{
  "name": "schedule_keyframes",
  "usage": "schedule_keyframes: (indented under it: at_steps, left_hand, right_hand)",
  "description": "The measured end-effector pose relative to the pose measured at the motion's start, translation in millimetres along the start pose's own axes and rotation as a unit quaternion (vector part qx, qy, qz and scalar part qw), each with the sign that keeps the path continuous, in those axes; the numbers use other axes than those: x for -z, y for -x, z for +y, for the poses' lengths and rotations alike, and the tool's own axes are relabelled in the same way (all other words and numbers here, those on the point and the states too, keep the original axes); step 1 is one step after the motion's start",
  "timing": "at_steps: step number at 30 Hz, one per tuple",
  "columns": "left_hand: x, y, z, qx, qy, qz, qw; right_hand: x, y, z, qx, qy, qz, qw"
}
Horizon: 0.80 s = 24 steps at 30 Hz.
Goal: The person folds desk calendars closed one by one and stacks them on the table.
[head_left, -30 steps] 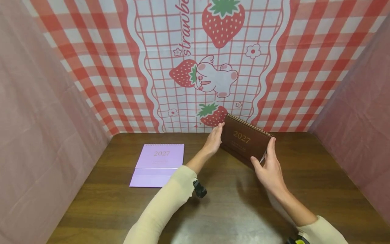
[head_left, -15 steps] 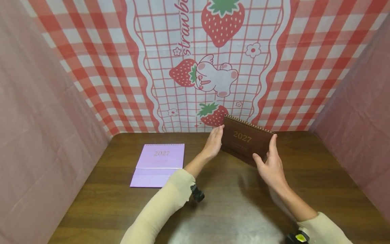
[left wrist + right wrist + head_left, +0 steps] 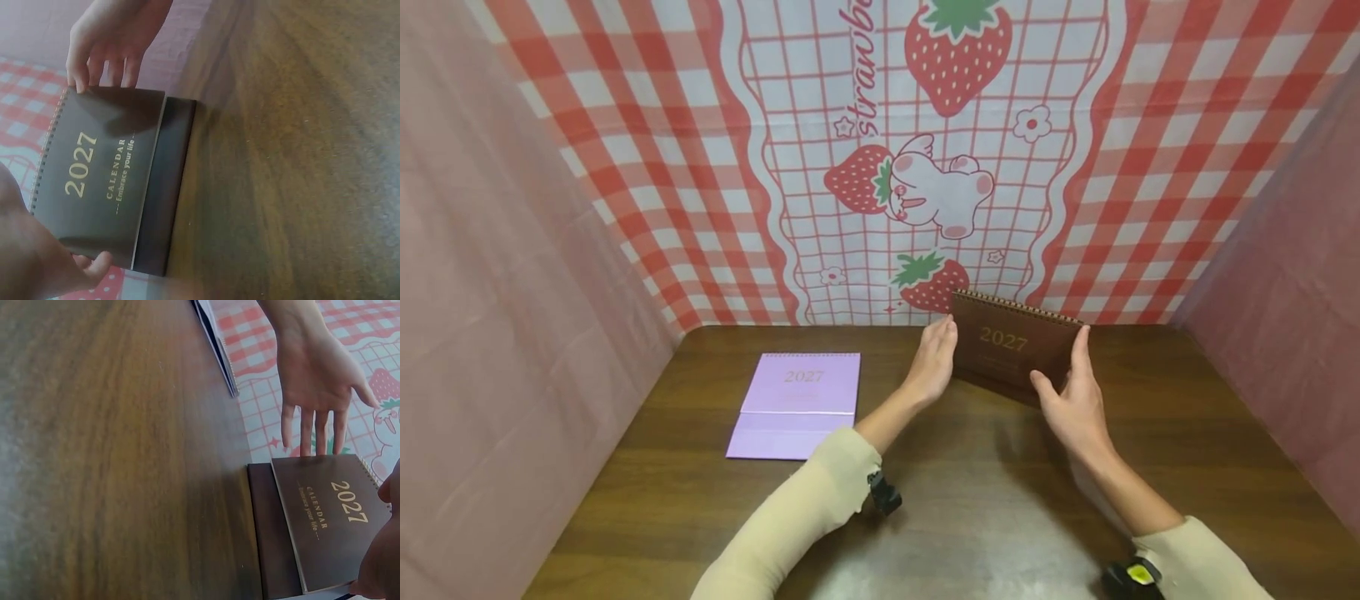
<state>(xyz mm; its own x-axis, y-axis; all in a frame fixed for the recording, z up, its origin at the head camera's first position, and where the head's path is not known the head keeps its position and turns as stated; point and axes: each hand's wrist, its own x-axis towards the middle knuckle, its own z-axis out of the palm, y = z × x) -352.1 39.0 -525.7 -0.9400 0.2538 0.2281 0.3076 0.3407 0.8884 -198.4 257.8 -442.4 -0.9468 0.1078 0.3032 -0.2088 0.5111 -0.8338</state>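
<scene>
A brown desk calendar (image 3: 1000, 350) marked 2027, with a spiral binding along its top, stands tilted back on the table between my two hands. My left hand (image 3: 931, 367) touches its left side. In the right wrist view, the fingers of this left hand (image 3: 315, 381) are straight, their tips hidden behind the cover's edge, and the thumb stands away. My right hand (image 3: 1075, 408) holds the right side. The left wrist view has the thumb of that right hand (image 3: 115, 37) at the cover's upper corner, with its other fingertips hidden behind the cover.
A lilac 2027 desk calendar (image 3: 801, 396) stands on the wooden table (image 3: 970, 517) to the left, close to my left forearm. A red-and-white strawberry cloth (image 3: 910, 108) hangs behind the table. Pink cloth (image 3: 535, 317) closes off both sides.
The brown calendar has turned a little: its right end has moved back and its left end forward, so it faces me more squarely. Both hands have followed it. The lilac calendar stays put.
</scene>
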Motion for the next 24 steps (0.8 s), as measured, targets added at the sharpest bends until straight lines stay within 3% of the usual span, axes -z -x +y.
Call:
schedule_keyframes:
  at_steps: [1,5,6,12,13,17,19,21,24]
  left_hand:
    - [-6.0,-7.7,-16.0,-0.003,-0.007,0.005,1.0]
    - [-6.1,-3.5,-12.7,-0.006,-0.007,0.011,0.9999]
    - [-2.7,6.6,2.1,-0.009,-0.023,0.015,0.9996]
    - [1.5,10.6,10.2,-0.03,-0.02,0.027,0.999]
    - [-0.3,2.6,-1.2,-0.036,-0.003,0.026,0.999]
    - [12.8,18.3,27.7,-0.043,0.014,0.013,0.9989]
    - [22.3,31.2,50.5,-0.045,0.032,0.008,0.9985]
    - [30.6,43.1,73.2,-0.037,0.038,0.002,0.9986]
    - [36.3,52.8,93.1,-0.019,0.044,-0.001,0.9989]
  right_hand:
    - [0.0,-0.8,0.7,-0.003,0.008,0.001,1.0]
    - [2.8,-2.5,2.7,-0.002,0.021,0.003,0.9998]
    - [3.7,-2.2,3.3,-0.001,0.024,0.004,0.9997]
    - [6.7,5.4,3.6,0.026,0.019,0.006,0.9995]
    - [6.0,7.0,3.4,0.033,0.017,0.005,0.9993]
    - [1.8,12.3,2.6,0.053,0.015,-0.007,0.9984]
    - [0.3,13.4,2.2,0.055,0.019,-0.013,0.9982]
    - [-0.6,13.3,2.8,0.054,0.024,-0.018,0.9981]
    - [-0.3,11.8,3.6,0.05,0.029,-0.018,0.9982]
